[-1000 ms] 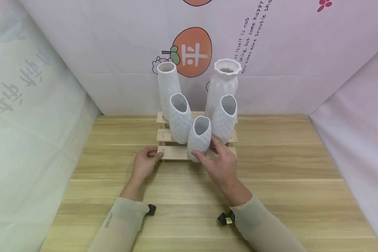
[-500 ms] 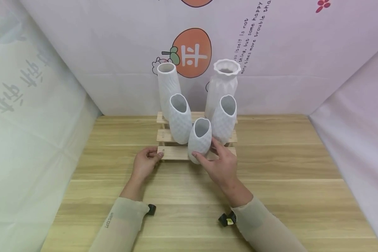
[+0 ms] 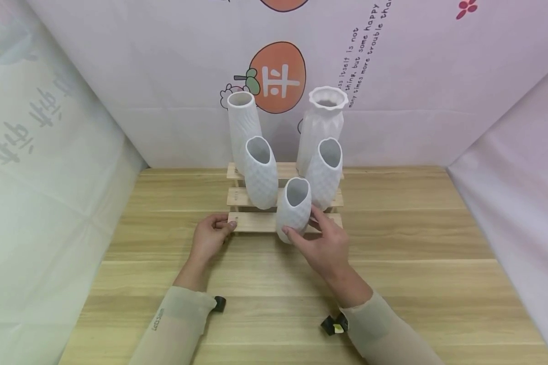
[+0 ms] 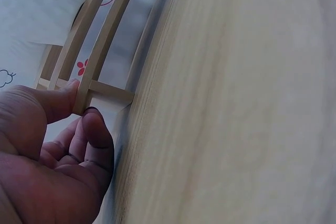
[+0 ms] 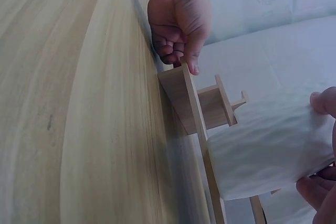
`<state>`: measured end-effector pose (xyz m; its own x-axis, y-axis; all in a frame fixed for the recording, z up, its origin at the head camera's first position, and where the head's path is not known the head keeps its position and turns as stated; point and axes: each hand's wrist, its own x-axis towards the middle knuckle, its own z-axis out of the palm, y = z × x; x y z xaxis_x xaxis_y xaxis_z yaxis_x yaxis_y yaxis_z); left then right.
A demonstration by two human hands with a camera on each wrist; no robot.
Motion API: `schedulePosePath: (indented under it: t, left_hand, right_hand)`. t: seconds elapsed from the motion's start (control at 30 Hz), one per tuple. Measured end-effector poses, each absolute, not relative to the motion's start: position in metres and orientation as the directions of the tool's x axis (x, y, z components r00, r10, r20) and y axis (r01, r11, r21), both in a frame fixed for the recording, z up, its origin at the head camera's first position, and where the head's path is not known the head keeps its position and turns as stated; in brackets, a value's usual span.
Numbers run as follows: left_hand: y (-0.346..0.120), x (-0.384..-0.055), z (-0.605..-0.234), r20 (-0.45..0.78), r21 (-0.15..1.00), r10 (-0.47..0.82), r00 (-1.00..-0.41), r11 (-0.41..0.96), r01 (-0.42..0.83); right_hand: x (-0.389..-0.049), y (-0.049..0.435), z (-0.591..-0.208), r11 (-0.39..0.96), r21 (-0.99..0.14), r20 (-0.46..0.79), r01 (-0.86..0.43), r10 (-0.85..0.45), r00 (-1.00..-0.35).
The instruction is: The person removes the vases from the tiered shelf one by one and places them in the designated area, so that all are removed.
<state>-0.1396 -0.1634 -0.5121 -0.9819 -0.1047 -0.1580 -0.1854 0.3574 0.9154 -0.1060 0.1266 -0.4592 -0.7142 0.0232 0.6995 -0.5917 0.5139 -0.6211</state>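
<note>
Head: right fingers (image 3: 320, 218) half-spread round vase (image 3: 293, 218)

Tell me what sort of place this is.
Probably an indoor recording booth, not a lived-in room: white backdrop sheets on three sides, a wood-grain tabletop between them, and small black devices by both sleeve cuffs, likely wrist cameras.

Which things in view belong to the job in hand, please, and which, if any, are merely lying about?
Job:
front vase, in the right hand
wooden rack, pinched by the left hand
back-left vase, back-right vase, middle-left vase, middle-right vase, standing on the rack

Probably just surroundings:
table
printed cloth
</note>
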Motion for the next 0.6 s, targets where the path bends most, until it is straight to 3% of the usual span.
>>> schedulePosePath:
  t: [0.6]
  left_hand:
    - [-0.162,-0.140,-0.514,-0.152,0.918,-0.117,-0.981,0.352,-0.184]
  right_hand:
    - [-0.092,0.151,-0.455,0.544,-0.537,0.786,-0.645,0.044,-0.617]
